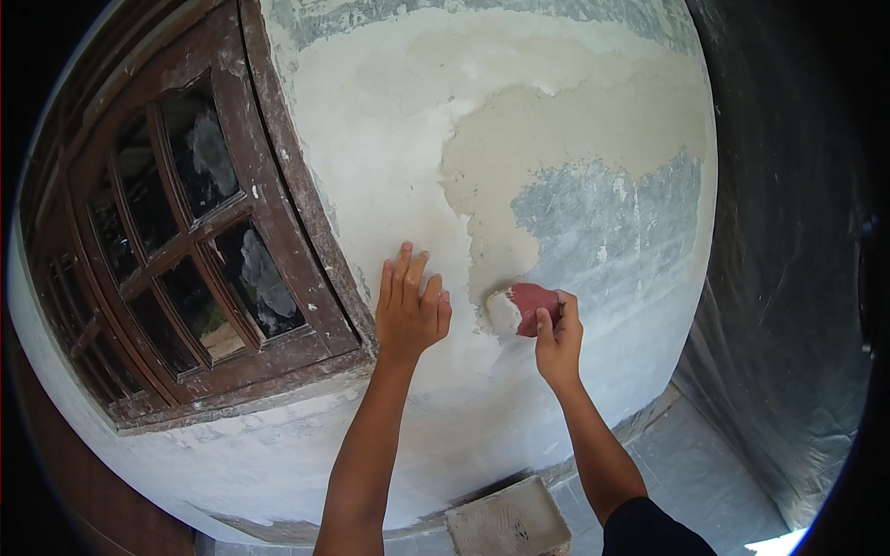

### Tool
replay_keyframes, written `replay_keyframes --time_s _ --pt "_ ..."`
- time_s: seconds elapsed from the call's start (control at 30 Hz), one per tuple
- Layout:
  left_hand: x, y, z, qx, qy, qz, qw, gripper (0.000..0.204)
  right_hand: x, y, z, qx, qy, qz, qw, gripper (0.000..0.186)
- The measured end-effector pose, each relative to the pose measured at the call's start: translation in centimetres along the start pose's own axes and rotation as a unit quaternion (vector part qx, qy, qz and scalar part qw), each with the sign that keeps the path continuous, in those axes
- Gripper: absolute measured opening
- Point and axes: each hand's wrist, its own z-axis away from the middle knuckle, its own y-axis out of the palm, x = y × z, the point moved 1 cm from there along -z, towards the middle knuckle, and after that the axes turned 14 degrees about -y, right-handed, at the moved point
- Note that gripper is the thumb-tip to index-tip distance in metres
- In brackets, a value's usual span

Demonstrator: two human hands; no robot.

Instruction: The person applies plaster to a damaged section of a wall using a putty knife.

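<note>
My left hand (411, 310) rests against the white wall (380, 139) with fingers stretched upward, just right of the window frame. To its right, my right hand (562, 341) grips a red putty spreader (536, 304), thumb on the near face. Pale putty (503, 313) covers the spreader's left end, which is at the wall by the lower edge of a damp beige putty patch (487, 176). Right of that patch and above the spreader lies a grey, uncoated area (593, 222) with a ragged border and white streaks.
A brown wooden window (199, 243) with dark panes and putty spots fills the left side. Below, at the wall's foot, a shallow putty-smeared tray (510, 521) stands on the grey floor (686, 468). Dark plastic sheeting (779, 306) hangs along the right.
</note>
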Motion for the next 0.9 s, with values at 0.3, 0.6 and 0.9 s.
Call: replay_keyframes --time_s 0.3,0.6,0.9 --pt "0.1 0.1 -0.1 -0.002 0.000 -0.007 1.000 0.033 0.4 0.1 -0.7 -0.057 0.021 -0.003 0.998 0.023" --pt "0.0 0.0 0.0 -0.003 -0.004 -0.004 1.000 0.033 -0.4 0.2 0.2 -0.026 0.050 -0.017 0.998 0.022" --pt "-0.1 0.0 0.0 -0.004 -0.002 -0.010 1.000 0.031 -0.8 -1.0 -0.4 -0.108 0.027 -0.011 0.994 0.022"
